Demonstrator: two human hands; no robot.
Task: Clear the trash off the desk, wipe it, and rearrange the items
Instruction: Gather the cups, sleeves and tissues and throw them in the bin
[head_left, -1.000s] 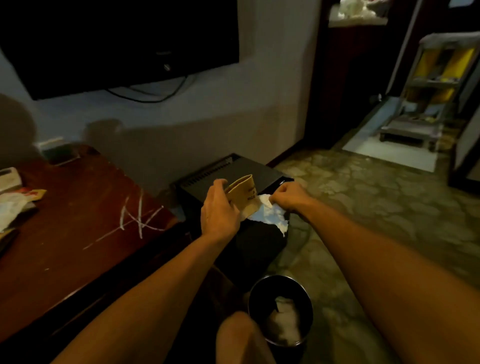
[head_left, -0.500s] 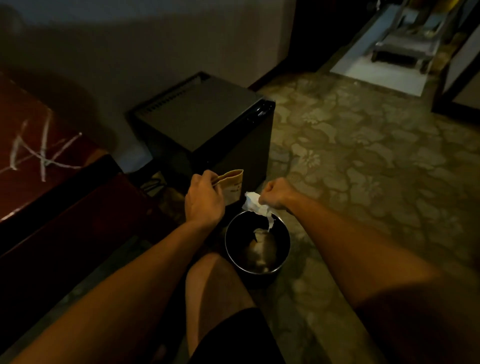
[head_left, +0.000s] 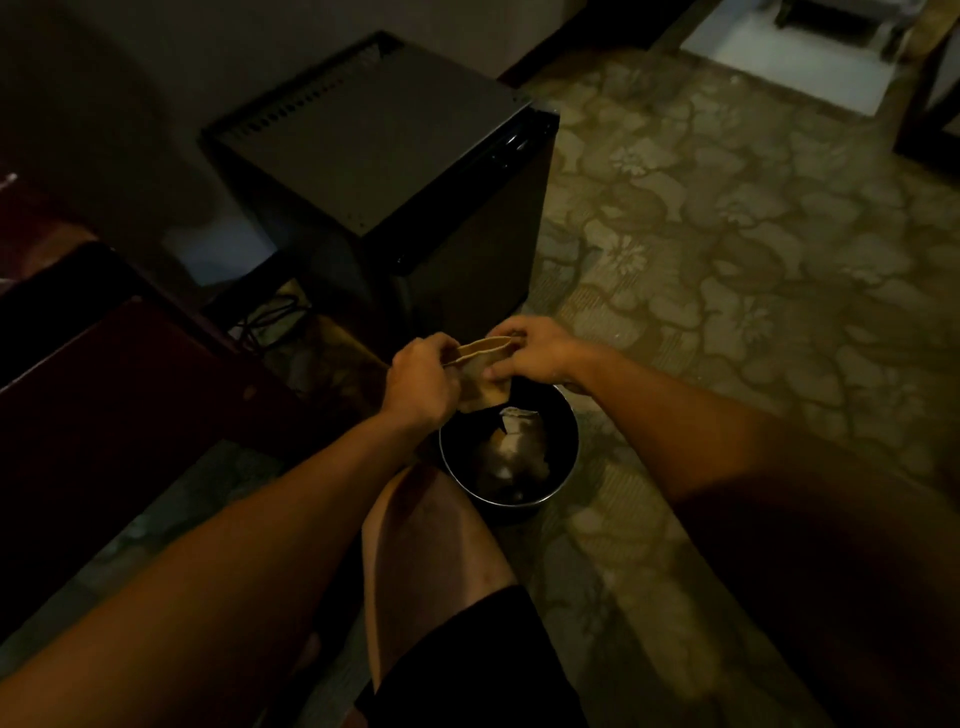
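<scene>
Though dim, both hands show over the bin (head_left: 563, 470): left hand (head_left: 422, 383) and right hand (head_left: 535, 349) each have fingers pinched on the brown paper bag (head_left: 482, 378), held above the rim. Looks light, thin, crushable; best held at its open top edge. Tissue (head_left: 517, 441) lies inside.

head-worn view, steeply downward, close overhead

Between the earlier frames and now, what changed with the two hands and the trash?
The right hand let go of the white tissue, which now lies in the bin, and moved left to grip the brown paper sleeve. The left hand still holds the sleeve above the bin.
</scene>
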